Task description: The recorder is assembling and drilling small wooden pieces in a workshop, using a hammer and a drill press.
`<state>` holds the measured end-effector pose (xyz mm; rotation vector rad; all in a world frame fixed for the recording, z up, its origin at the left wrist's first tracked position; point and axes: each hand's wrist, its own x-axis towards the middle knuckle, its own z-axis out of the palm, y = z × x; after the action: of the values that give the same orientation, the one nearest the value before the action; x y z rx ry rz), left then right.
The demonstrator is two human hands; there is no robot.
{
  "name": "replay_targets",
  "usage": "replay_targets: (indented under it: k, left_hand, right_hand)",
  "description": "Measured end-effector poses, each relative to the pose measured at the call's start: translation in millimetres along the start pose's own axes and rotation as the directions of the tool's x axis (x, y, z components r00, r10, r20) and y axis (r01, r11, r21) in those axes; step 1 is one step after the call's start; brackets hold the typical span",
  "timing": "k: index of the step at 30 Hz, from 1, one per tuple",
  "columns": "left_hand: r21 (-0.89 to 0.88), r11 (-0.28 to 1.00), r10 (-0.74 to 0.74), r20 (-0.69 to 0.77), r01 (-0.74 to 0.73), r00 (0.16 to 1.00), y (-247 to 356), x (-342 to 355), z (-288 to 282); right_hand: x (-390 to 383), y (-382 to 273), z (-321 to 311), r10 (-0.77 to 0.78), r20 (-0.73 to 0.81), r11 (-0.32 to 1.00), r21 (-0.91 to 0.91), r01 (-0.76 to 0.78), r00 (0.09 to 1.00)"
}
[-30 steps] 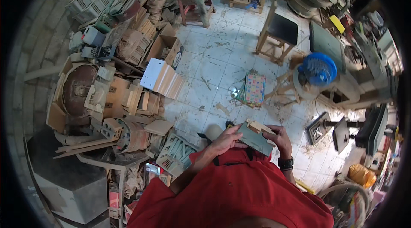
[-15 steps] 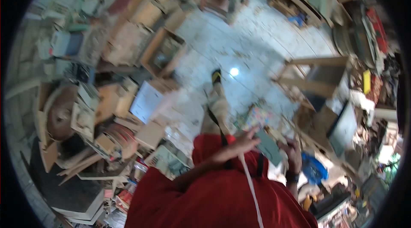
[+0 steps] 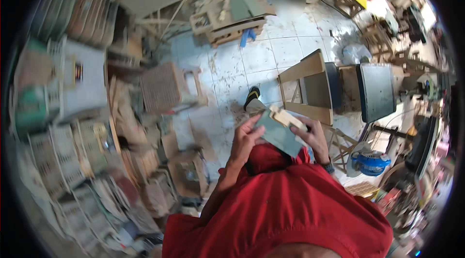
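In front of my red shirt, a flat grey-green sheet (image 3: 282, 138) is held at waist height. My left hand (image 3: 243, 140) has its fingers and thumb closed at the sheet's left edge. A pale wooden piece (image 3: 285, 116) with a knobbed end lies along the upper right side of the sheet. My right hand (image 3: 316, 140) is closed around the right end of that wooden piece, its thumb over the near side. The right fingers beneath are partly hidden, so whether they also grip the sheet is unclear.
Ahead stands a low worktable (image 3: 223, 6) with a blue cloth (image 3: 247, 36) hanging off it. A woven-top stool (image 3: 160, 87) is left of my foot; a wooden frame (image 3: 310, 88) stands right. A blue fan (image 3: 372, 163) sits near my right elbow. Stacked crates (image 3: 63, 166) line the left.
My view has turned toward the right, bringing the worktable and stool into place ahead. My left hand, earlier stretched out near the sheet, now holds its edge. The wooden piece shows more plainly.
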<state>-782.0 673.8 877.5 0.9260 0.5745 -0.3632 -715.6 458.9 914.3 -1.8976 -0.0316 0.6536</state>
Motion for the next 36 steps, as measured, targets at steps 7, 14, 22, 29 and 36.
replay_targets:
  k: [7,14,22,29,36]
  left_hand:
    - [0.221,0.955,0.197,0.034,-0.199,0.98,151,166,86]
    - [0.564,0.778,0.066,0.363,-0.276,0.929,238,337,197]
    - [0.749,0.621,-0.433,0.573,-0.231,0.696,249,483,355]
    - [0.771,0.515,-0.716,0.627,-0.375,0.306,228,570,491]
    - [0.681,0.656,-0.422,0.689,-0.326,0.589,205,651,616]
  right_hand:
    - [161,-68,-102,-0.251,-0.149,0.967,-0.07,0.243,0.956]
    - [251,-76,-202,-0.166,-0.43,0.98,0.024,0.196,0.887]
    - [287,-52,-247,0.335,-0.832,0.891,0.432,0.137,0.443]
    - [303,-62,-360,0.357,-0.846,0.898,0.428,0.105,0.397]
    - [370,-37,-537,0.309,-0.904,0.942,0.335,0.04,0.295]
